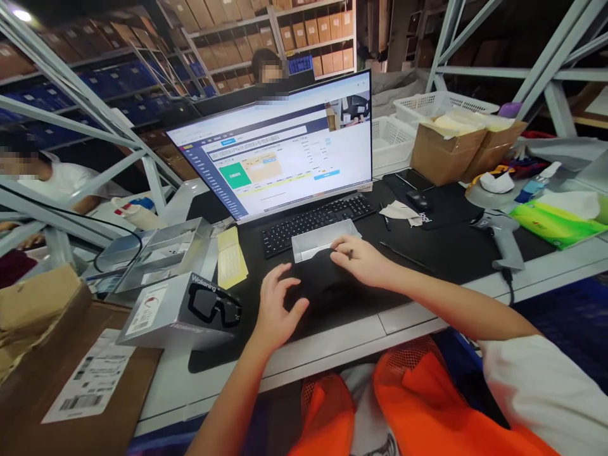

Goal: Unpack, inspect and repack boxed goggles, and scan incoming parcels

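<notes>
Head view. Left hand point(278, 310), fingers spread apart, lies flat on the left end of a black cloth point(319, 286). Right hand point(361, 259), fingers flat and nearly together, clamped on nothing, presses the cloth's far right corner. The cloth lies on a black mat point(441, 253) near the front edge of the desk point(332, 345), between that edge and the keyboard point(316, 221), touching a clear tray point(323, 237). A glasses box point(183, 310) stands just beside the left hand, toward the left front corner; a scanner point(503, 244) lies well apart, toward the right edge. Likely risks: black on black, the cloth's edges are hard to see, so a hand may miss a corner; a sweep of the left hand could knock the box; the right hand could nudge the tray onto the keys
</notes>
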Motion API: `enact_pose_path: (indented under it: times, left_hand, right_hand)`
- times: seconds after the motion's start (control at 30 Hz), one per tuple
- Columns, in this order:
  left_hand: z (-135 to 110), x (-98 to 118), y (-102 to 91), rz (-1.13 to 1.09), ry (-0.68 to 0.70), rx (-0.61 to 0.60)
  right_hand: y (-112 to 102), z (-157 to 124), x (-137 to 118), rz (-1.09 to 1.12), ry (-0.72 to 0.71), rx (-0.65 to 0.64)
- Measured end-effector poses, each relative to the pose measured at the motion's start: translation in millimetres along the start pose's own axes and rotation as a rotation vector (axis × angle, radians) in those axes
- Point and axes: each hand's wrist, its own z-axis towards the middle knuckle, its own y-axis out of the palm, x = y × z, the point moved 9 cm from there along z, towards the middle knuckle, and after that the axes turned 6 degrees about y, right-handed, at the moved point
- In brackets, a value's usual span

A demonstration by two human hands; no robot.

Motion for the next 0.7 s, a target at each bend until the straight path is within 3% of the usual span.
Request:
enact_pose_path:
  times: [0.1, 0.17, 0.27, 0.4, 0.53, 0.63, 0.7]
  left_hand:
    - [28.5, 32.2, 4.9, -0.136, 0.237, -0.127]
    - [34.7, 33.5, 8.8, -0.145, 0.242, -0.197]
    - [24.0, 27.6, 9.6, -0.092, 0.254, -0.222]
    - [3.1, 22.8, -3.9, -0.1, 0.271, -0.069]
    - [2.0, 29.8, -16.9, -0.085, 0.307, 0.053]
    - [9.8, 39.6, -33.5, -0.053, 0.382, 0.209]
    - [18.5, 37.9, -38.2, -0.015, 0.352, 0.295]
  right_hand:
    - [24.6, 6.7, -26.0, 0.045, -0.04, -0.072]
    - [32.8, 10.7, -31.9, 0.07, 0.0, -0.102]
    - [36.1, 11.0, -25.9, 0.107, 0.066, -0.147]
    - [31.9, 1.3, -3.3, 0.239, 0.054, -0.162]
    - [33.0, -11.3, 39.1, 0.503, 0.187, -0.246]
    - [50.6, -30.3, 55.7, 0.686, 0.355, -0.542]
    - [63.2, -47.1, 52.8, 0.76, 0.475, -0.76]
